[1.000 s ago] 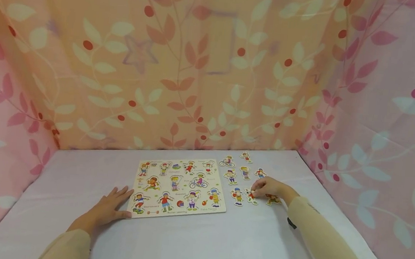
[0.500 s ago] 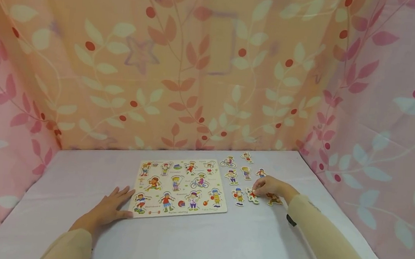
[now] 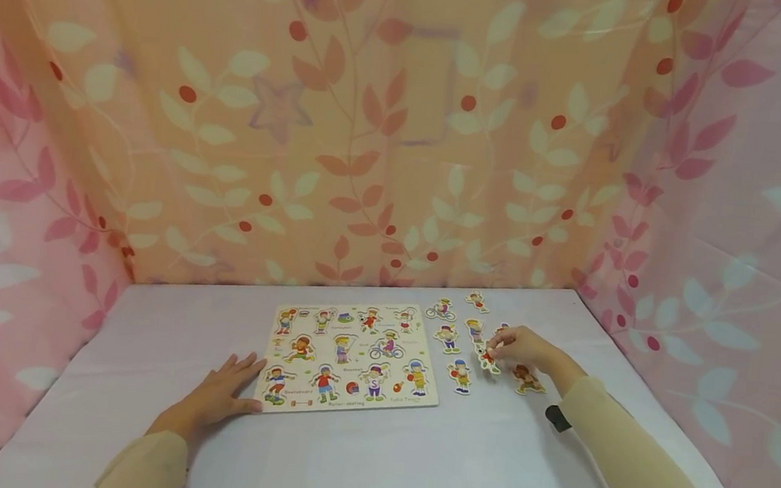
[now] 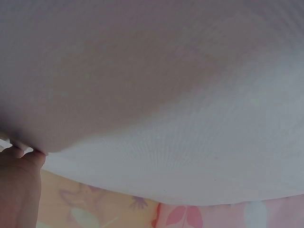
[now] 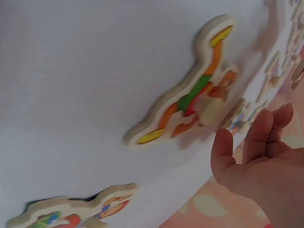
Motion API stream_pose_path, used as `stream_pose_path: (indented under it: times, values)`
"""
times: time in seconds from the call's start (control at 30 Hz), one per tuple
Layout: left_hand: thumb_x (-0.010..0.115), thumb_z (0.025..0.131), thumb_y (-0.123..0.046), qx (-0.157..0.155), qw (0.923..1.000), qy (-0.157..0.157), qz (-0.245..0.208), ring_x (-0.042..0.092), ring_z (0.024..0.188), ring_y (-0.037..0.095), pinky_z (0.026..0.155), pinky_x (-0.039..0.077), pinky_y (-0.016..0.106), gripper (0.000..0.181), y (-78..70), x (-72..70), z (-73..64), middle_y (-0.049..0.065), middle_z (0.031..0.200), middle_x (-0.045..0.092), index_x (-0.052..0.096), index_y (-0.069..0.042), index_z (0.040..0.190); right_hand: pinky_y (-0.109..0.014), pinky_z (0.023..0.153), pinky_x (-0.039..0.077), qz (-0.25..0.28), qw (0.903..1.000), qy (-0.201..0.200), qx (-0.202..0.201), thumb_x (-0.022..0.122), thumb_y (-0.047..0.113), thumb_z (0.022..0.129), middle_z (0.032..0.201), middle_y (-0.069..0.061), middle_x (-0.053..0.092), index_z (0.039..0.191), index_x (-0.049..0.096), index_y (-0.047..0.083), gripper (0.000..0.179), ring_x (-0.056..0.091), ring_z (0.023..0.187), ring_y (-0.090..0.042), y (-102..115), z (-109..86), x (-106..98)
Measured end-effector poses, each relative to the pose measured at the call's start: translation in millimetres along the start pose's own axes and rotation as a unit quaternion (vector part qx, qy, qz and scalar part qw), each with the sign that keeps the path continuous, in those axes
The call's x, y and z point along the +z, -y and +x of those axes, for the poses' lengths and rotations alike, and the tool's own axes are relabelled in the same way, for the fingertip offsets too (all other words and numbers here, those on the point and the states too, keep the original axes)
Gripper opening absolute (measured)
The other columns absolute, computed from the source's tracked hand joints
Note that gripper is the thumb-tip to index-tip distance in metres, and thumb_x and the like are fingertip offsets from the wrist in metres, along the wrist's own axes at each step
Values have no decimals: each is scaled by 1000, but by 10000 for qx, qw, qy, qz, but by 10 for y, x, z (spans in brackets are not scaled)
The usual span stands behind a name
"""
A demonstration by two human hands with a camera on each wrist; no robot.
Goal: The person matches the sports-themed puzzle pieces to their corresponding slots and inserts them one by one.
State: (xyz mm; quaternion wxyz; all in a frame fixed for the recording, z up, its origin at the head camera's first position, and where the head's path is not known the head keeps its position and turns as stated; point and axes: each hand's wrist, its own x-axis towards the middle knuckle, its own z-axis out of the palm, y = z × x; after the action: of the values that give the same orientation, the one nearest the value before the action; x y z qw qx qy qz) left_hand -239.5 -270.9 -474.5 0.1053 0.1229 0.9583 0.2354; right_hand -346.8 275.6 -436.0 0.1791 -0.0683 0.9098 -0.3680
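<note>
Near the table's right side, my right hand (image 3: 528,349) pinches a flat wooden footballer puzzle piece (image 3: 487,359) between thumb and fingers, tilted and apparently just off the cloth. In the right wrist view the curled fingers of my right hand (image 5: 259,156) show, but the footballer piece is mostly hidden there. My left hand (image 3: 220,393) rests with spread fingers against the left edge of the puzzle board (image 3: 431,397), which is printed with several sports figures. In the left wrist view only part of my left hand (image 4: 21,185) appears, at the lower left corner.
Several loose pieces lie right of the board: a cyclist (image 3: 440,309), a small tennis player (image 3: 477,301), a purple-capped figure (image 3: 448,338), a blue-capped figure (image 3: 460,376) and a runner (image 3: 527,379). Another piece is partly behind my right hand. Leaf-patterned curtains (image 3: 339,193) border the white-covered table.
My right hand has taken up the footballer piece from its spot in the near row and shifted it slightly away toward the middle row. My left hand keeps its place on the board.
</note>
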Motion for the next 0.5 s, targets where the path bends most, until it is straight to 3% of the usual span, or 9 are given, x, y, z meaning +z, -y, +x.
stream_pose_path:
  times: [0.13, 0.5]
  values:
    - [74, 78, -49, 21, 10000, -28, 24, 10, 139, 56, 105, 9, 74, 91, 4, 11, 1, 30, 152, 26, 38, -1, 147, -51, 92, 43, -16, 9998, -206, -65, 74, 22, 88, 117, -19, 61, 100, 72, 4, 22, 51, 104, -32, 88, 4, 15]
    - [73, 79, -49, 75, 9999, -53, 43, 11, 138, 57, 105, 9, 74, 90, -25, -9, -19, 30, 152, 27, 39, 0, 146, -42, 84, 44, 215, 9979, -471, -387, 73, 13, 87, 97, -9, 67, 96, 71, -2, 18, 54, 92, -24, 315, 37, 114]
